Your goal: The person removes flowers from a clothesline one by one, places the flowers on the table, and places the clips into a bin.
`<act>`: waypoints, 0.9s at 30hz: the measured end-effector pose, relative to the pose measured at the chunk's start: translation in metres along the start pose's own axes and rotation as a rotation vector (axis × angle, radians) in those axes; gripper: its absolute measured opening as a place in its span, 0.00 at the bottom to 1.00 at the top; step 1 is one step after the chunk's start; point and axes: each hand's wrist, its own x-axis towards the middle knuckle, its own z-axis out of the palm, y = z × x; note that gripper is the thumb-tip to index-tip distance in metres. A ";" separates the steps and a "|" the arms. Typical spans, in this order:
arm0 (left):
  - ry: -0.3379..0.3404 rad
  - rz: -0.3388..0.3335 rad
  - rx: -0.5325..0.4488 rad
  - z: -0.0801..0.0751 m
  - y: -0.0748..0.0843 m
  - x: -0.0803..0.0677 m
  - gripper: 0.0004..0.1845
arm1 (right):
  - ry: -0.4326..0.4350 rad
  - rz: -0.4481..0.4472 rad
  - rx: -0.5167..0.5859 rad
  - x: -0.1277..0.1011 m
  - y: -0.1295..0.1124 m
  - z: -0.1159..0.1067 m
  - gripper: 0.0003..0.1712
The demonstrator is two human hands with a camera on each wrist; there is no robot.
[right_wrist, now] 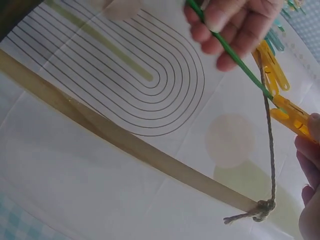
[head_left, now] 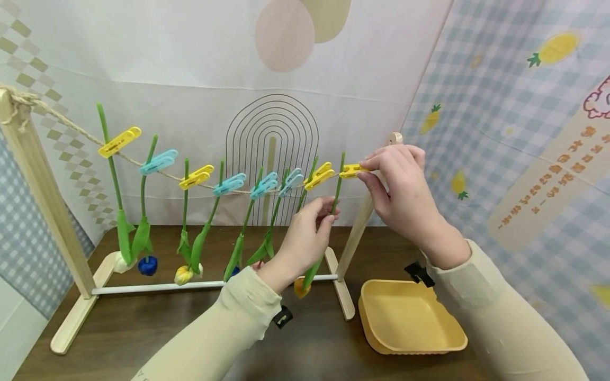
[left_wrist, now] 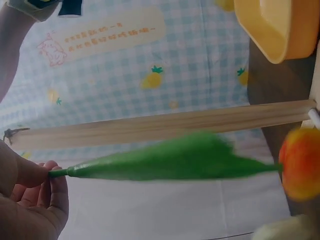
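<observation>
**Pegging flower stems on the twine line**

Head view first: a wooden rack (head_left: 45,196) stands on the brown bench (head_left: 143,328), with a twine line (head_left: 71,127) sagging from upper left toward the middle right of the frame. Yellow and blue pegs hold green stems along it, blooms hanging down near the bench. At the right end of the line, the right hand (head_left: 405,196) pinches the last yellow peg (head_left: 351,170) between thumb and fingers. Just below and left of it, the left hand (head_left: 305,235) pinches the green stem (head_left: 336,185) that runs up to that peg — its orange bloom (head_left: 301,288) hangs low, beside the rack's white crossbar. A yellow tray (head_left: 410,317) sits on the bench at lower right.

Left wrist view: the fingers (left_wrist: 52,182) at lower left are curled round the thin end of the stem, and a blurry green leaf (left_wrist: 170,160) stretches across to the orange bloom at the right edge. The tray shows at upper right.

Right wrist view: the peg (right_wrist: 292,120) sits at the right edge with the right hand's fingertips (right_wrist: 310,155) on it, and the stem crosses the twine there. The left hand pinches the stem at the top — the twine's knot on the rack post is at the bottom right.
</observation>
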 end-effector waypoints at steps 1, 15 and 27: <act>-0.001 -0.008 0.004 0.000 -0.001 -0.002 0.16 | 0.007 -0.001 0.001 0.000 0.000 0.000 0.10; -0.009 -0.029 0.080 -0.014 -0.009 -0.030 0.13 | -0.017 0.019 0.011 -0.016 0.008 -0.006 0.15; -0.111 -0.040 0.279 -0.043 -0.016 -0.073 0.12 | -0.021 0.081 0.105 -0.049 0.007 -0.001 0.19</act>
